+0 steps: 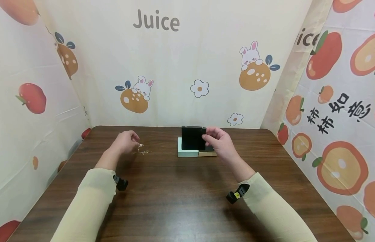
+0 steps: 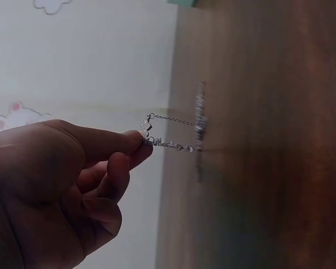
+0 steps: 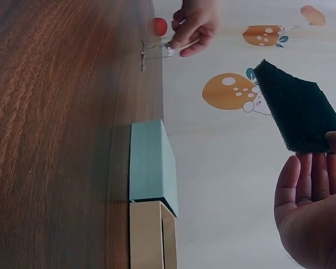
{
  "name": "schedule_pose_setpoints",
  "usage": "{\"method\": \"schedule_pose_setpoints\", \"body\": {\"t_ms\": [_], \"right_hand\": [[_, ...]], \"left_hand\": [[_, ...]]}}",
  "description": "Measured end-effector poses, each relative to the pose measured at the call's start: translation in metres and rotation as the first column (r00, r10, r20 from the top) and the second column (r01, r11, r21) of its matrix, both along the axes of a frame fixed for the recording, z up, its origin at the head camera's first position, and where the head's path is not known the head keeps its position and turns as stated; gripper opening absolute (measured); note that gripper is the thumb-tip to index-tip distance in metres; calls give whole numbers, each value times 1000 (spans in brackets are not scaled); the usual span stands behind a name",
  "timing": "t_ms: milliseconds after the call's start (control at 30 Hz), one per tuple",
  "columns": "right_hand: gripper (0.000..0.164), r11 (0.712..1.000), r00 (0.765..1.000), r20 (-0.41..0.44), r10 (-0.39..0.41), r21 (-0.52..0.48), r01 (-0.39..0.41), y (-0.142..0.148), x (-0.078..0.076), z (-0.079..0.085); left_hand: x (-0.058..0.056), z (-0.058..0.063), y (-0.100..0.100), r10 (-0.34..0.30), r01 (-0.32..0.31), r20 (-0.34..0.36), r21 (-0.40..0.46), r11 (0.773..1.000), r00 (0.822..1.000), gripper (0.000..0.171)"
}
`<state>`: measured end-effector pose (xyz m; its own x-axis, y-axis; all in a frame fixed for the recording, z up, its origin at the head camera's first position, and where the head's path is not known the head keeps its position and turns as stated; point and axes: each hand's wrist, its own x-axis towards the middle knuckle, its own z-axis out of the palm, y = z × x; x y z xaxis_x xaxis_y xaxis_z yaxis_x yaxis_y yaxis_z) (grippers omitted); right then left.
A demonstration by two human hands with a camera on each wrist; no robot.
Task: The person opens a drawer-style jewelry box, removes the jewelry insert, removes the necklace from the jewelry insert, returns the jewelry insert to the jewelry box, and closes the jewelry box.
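Between thumb and forefinger, my left hand (image 1: 126,142) pinches a fine silver jewellery chain (image 2: 173,119) with a small sparkling ornament at the fingertips. Two strands hang down, and the rest lies gathered on the tabletop. A thin black velvety box insert (image 3: 299,106) is held up by one edge in my right hand (image 1: 218,142), thumb on one face and fingers behind. Below it stand the pale teal box lid (image 3: 148,159) and the open beige box base (image 3: 147,235), side by side. In the head view the insert hides part of both.
The dark wooden table (image 1: 169,201) has its far edge just behind the box. Fruit-printed cloth walls (image 1: 175,60) close it in at the back and on both sides. Each wrist wears a small black camera on a strap.
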<state>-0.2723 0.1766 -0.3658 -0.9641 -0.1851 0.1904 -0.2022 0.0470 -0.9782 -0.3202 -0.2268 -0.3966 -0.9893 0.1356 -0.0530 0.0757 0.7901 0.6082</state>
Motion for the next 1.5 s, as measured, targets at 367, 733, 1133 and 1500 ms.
{"method": "schedule_pose_setpoints", "body": {"t_ms": [367, 733, 1133, 1500], "right_hand": [[15, 1000, 1000, 22, -5, -1, 5, 0, 0, -2], [18, 1000, 1000, 8, 0, 4, 0, 2, 0, 1], [14, 1000, 1000, -6, -16, 14, 16, 4, -2, 6], [14, 999, 999, 2, -35, 21, 35, 6, -3, 6]], "left_hand": [[1, -19, -3, -9, 11, 35, -65, 998, 999, 20], [1, -19, -7, -9, 13, 52, -77, 997, 999, 17], [-2, -10, 30, -88, 83, -58, -81, 993, 994, 26], [-1, -18, 88, -245, 238, -67, -96, 967, 967, 54]]}}
